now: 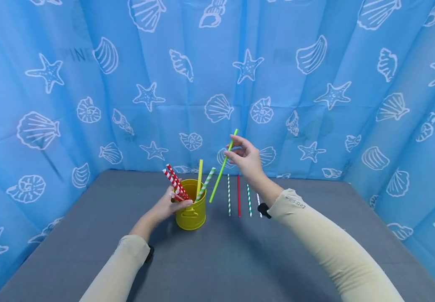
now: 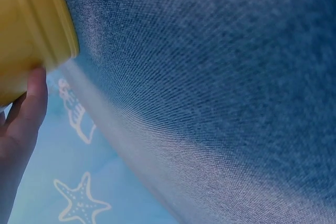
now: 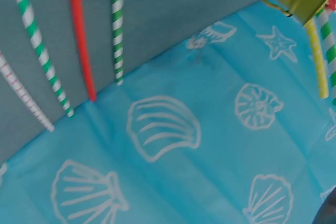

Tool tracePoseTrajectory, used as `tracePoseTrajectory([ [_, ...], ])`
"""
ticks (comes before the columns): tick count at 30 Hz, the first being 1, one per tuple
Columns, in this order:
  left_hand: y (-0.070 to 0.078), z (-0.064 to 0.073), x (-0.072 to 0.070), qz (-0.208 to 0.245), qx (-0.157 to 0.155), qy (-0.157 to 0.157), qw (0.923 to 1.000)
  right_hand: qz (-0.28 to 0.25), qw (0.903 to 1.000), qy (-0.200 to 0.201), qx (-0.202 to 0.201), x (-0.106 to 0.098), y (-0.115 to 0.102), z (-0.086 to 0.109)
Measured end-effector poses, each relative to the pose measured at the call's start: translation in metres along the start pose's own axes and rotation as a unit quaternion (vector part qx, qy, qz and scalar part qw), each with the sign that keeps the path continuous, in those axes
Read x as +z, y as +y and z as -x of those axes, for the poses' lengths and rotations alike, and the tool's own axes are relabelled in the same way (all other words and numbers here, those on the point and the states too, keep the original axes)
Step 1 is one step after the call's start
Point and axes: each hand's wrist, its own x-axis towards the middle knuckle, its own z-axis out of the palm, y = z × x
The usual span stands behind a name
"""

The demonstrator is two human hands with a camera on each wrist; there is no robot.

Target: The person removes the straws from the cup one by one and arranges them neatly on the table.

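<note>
Mid-tbl (image 1: 217, 260), L hand (image 1: 169, 204) holds pail (image 1: 191, 220), R (image 1: 247, 159) pinches straw (image 1: 220, 176).

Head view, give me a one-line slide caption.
Left hand holds a bucket of straws; right hand pinches a lime straw; four more lie on the table.

Blue shell-print curtain (image 1: 217, 79) behind grey table (image 1: 210, 264).

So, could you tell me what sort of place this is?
Probably a staged tabletop workspace: a blue shell-print curtain hangs behind a grey table, where straws lie in a row beside a yellow bucket.
</note>
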Motion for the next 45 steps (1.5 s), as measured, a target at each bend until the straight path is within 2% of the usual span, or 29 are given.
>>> tracePoseTrajectory([
  [4,0.000,-0.001,0.000,0.000,0.007,-0.007,0.9999,0.014,0.9990,-0.028,0.032,-0.018,0.000,0.001],
  [12,0.000,-0.001,0.000,0.004,-0.001,-0.005,1.0000,0.087,0.9906,-0.075,0.075,-0.050,0.003,0.002],
  [18,0.000,0.002,-0.002,0.015,-0.001,-0.011,0.9998,0.125,0.9823,-0.088,0.108,-0.069,0.007,0.004],
  [26,0.001,0.002,-0.002,0.017,-0.003,-0.012,0.9998,0.155,0.9746,-0.084,0.139,-0.095,0.016,0.010],
  [36,0.001,0.003,-0.001,0.013,-0.003,-0.007,0.9999,0.188,0.9605,-0.105,0.176,-0.115,0.034,0.017],
  [45,0.003,0.005,-0.001,0.003,-0.014,-0.001,0.9999,0.227,0.9485,-0.119,0.186,-0.134,0.054,0.023],
])
